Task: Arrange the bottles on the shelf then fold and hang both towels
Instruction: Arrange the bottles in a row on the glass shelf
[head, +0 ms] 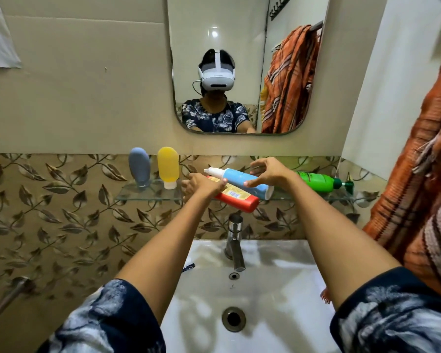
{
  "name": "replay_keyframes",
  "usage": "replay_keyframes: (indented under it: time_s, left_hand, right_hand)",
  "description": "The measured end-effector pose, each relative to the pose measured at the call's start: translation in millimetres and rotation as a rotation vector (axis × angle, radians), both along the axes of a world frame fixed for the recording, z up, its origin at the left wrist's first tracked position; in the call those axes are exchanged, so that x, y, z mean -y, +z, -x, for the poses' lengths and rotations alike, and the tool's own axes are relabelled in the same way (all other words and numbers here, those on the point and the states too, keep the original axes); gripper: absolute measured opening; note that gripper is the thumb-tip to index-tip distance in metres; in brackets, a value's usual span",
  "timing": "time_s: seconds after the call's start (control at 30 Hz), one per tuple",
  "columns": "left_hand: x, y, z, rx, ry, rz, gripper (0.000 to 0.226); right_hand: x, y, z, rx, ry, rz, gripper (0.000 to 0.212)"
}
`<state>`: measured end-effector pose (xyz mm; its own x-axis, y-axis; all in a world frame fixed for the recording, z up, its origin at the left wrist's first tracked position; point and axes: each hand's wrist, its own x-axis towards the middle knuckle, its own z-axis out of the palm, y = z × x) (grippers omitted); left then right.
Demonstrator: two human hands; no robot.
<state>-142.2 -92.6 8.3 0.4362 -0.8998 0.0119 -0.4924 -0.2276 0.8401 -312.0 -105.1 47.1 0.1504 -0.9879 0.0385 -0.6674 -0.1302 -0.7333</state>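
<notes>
Bottles: five share the glass shelf (148, 193) above the tap (234, 240). Taking the tap as reference, the red bottle (237, 200) lies on its side just above it, base overhanging the shelf's front edge. The left hand (201, 186) is closed on the red bottle's upper end. The blue bottle (242, 183) lies across the red one, touching it. The right hand (265, 174) arches over the blue bottle with fingers spread, thumb at its side; a firm grip is not evident. Lift the blue bottle clear first, then stand each upright, likely beside the yellow bottle (167, 166) and grey bottle (139, 166), both inverted up-left of the tap. The green bottle (318, 182) lies flat up-right. An orange towel (415, 200) hangs far right.
</notes>
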Motion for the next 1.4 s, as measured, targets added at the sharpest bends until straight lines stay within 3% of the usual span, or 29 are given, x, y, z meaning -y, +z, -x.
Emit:
replay_keyframes:
  time_s: [0.17,0.4,0.57,0.63,0.73,0.9,1.03,1.23,1.33,1.4]
  left_hand:
    - [4,3,3,-0.16,0.007,-0.056,0.096]
    - [1,12,11,-0.26,-0.059,-0.138,0.058]
    - [1,20,16,-0.393,-0.024,-0.138,0.085]
    - [1,20,18,-0.407,-0.054,-0.113,0.081]
    - [5,20,18,-0.353,-0.112,-0.132,0.052]
    - [10,26,14,-0.382,-0.182,-0.205,0.016]
    - [14,41,5,-0.417,-0.239,-0.353,0.023]
    - [9,64,-14,-0.817,-0.258,-0.43,0.021]
    - [6,69,-25,-0.95,-0.286,-0.444,0.024]
    - [6,69,-32,-0.967,-0.303,-0.433,0.036]
  right_hand:
    - [4,-1,-2,-0.108,0.026,0.026,0.079]
    - [10,-9,-11,-0.327,-0.001,0.121,0.073]
    - [13,-10,-14,-0.382,0.007,0.135,0.07]
    - [15,-12,-13,-0.374,0.006,0.146,0.065]
    - [19,-13,-10,-0.291,0.009,0.157,0.061]
    - [19,-10,-5,0.02,0.007,0.182,0.063]
    - [20,-9,-5,0.174,-0.02,0.213,0.068]
    - [25,-19,-10,0.334,-0.052,0.257,0.067]
    - [26,-28,-13,0.349,-0.023,0.233,0.067]
    - [28,-37,-15,0.235,-0.01,0.278,0.06]
